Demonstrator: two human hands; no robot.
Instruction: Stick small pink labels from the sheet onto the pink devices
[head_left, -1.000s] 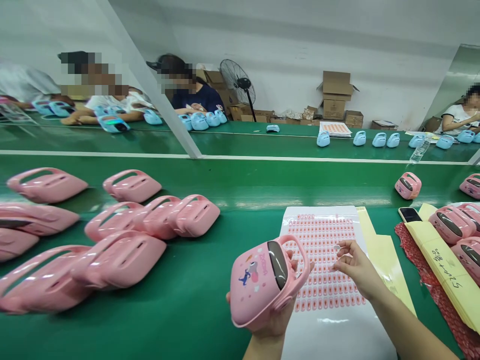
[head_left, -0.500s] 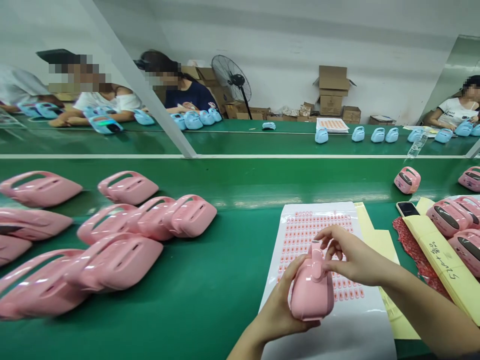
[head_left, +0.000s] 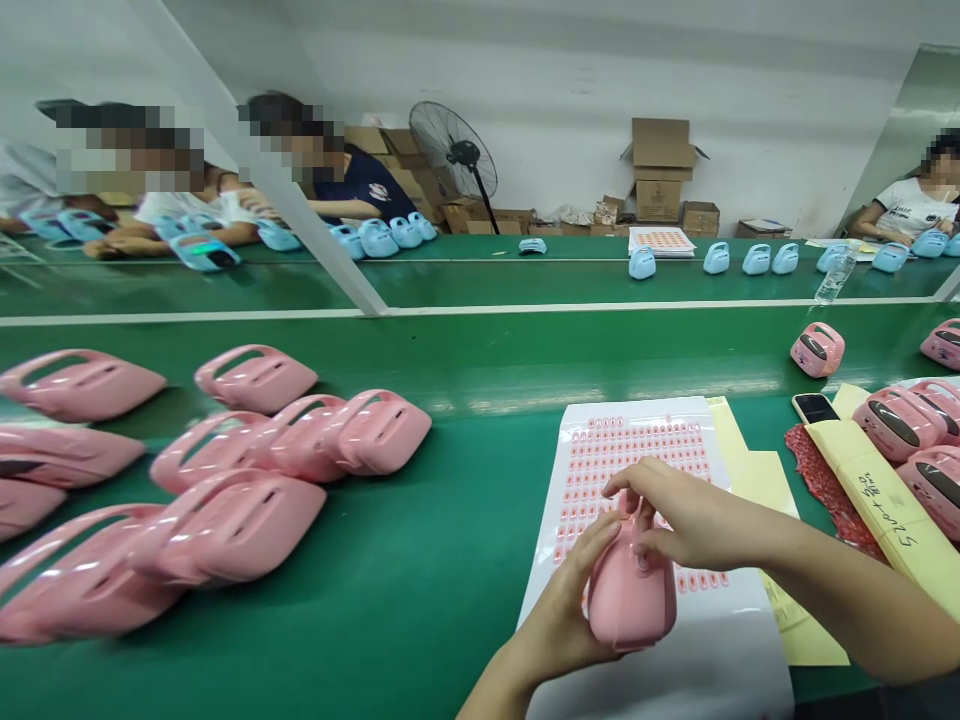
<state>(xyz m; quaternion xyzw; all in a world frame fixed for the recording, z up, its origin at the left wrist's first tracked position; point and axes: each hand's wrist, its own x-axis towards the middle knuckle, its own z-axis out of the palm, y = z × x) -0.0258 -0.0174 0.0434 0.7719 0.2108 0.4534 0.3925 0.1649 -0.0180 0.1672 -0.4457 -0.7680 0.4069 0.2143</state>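
My left hand [head_left: 568, 598] grips a pink handled plastic case [head_left: 631, 600] by its side, holding it end-on above the sheet. My right hand [head_left: 667, 515] is closed at the top of this case, thumb and fingers around the handle end. Whether a small piece is between those fingers, I cannot tell. Under both hands lies a white sheet [head_left: 600, 470] with rows of small oval red-and-pink stickers; the case and hands cover part of it.
Several pink cases [head_left: 255, 520] lie to the left. On the right are yellow paper [head_left: 885, 500], red bubble wrap [head_left: 817, 490], a phone [head_left: 815, 407] and pink cases with dark panels [head_left: 896, 425]. Beyond the divider, co-workers sit by blue cases [head_left: 379, 238]; a clear bottle [head_left: 835, 277] leans there.
My right fingers have moved slightly left and down, now covering more of the case's handle. The case has turned and shifted a little right in my left hand. The view has tilted slightly.
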